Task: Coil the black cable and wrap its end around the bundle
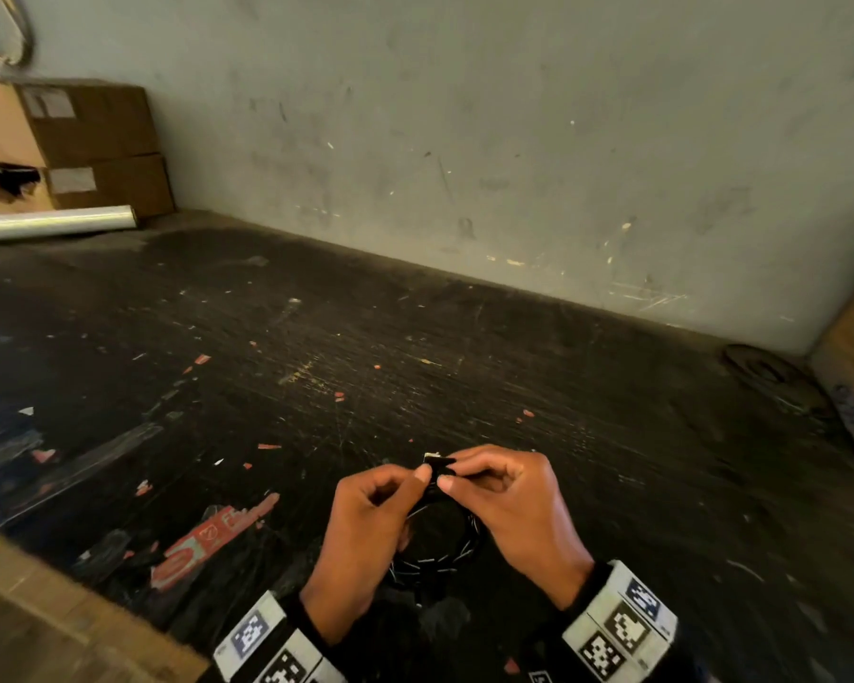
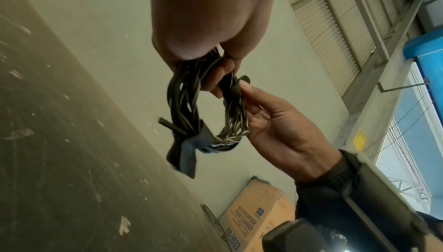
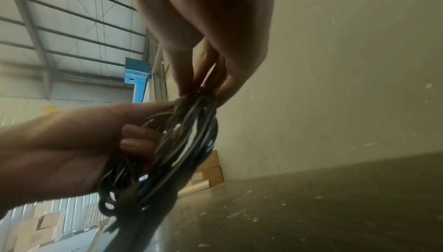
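Both hands pinch the coiled black cable (image 2: 184, 108) at its top: left hand (image 1: 366, 529), right hand (image 1: 509, 505), above the table (image 1: 415, 347).

Black cable (image 2: 184, 108), coiled into a small ring (many loops), held above the dark tabletop.

This looks like a warehouse or industrial workshop. The work surface is a dark, badly scratched table (image 1: 415, 337) littered with bits of red tape and paper scraps, set against a scuffed grey wall (image 1: 514, 140). Stacked cardboard boxes (image 1: 95, 145) stand at the table's far left corner with a roll of clear film (image 1: 55, 221) lying before them. Another carton (image 2: 251, 218) at the right edge reads "multipurpose foam cleaner". The wrist views show a high corrugated metal roof (image 3: 72, 19) on steel beams with bracing rods, blue-framed wall panels (image 2: 426, 85) and more cartons (image 3: 36, 224) stacked on the floor.
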Available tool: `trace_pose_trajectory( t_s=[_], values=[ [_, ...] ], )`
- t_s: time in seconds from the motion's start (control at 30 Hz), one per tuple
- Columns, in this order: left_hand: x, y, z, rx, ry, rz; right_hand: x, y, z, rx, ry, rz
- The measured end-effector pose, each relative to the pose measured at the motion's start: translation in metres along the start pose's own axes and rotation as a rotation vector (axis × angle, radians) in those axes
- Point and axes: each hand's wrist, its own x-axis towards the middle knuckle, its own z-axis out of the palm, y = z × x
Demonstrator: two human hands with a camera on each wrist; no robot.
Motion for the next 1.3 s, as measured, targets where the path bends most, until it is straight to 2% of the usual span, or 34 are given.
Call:
trace_pose_trajectory(
  t_s=[0.23,0.4,0.47,0.53,0.6,0.7,0.8,0.9,1.0,1.1,1.2,1.3],
  values=[
    [0.002,0.003,-0.006,0.066,-0.076,0.048,0.003,0.004,-0.001,0.044,0.024,0.037],
    [0.004,0.003,-0.005,0.136,-0.112,0.100,0.002,0.001,-0.004,0.042,0.021,0.130],
    [0.007,0.001,-0.005,0.140,-0.145,0.073,0.003,0.001,-0.008,0.008,-0.040,0.172],
    [0.011,-0.003,-0.005,0.146,-0.189,0.027,0.004,0.003,-0.013,-0.088,-0.153,0.181],
    [0.014,-0.007,-0.002,0.159,-0.223,-0.040,0.001,0.005,-0.017,-0.121,-0.169,0.181],
    [0.021,-0.020,0.001,0.061,-0.221,-0.209,-0.003,0.016,-0.024,-0.046,-0.021,0.261],
    [0.025,-0.039,0.001,-0.017,-0.215,-0.431,-0.006,0.038,-0.039,0.113,0.121,0.443],
    [0.031,-0.059,0.002,-0.020,-0.192,-0.495,-0.013,0.069,-0.049,0.263,0.221,0.562],
    [0.050,-0.078,0.007,0.097,-0.117,-0.469,-0.024,0.101,-0.054,0.241,0.266,0.639],
    [0.069,-0.103,0.016,0.333,-0.157,-0.400,-0.031,0.131,-0.054,0.126,0.257,0.714],
    [0.076,-0.124,0.025,0.453,-0.198,-0.405,-0.034,0.155,-0.051,-0.005,0.198,0.752],
    [0.076,-0.133,0.026,0.583,-0.180,-0.388,-0.042,0.172,-0.054,-0.179,0.123,0.736]
  ],
)
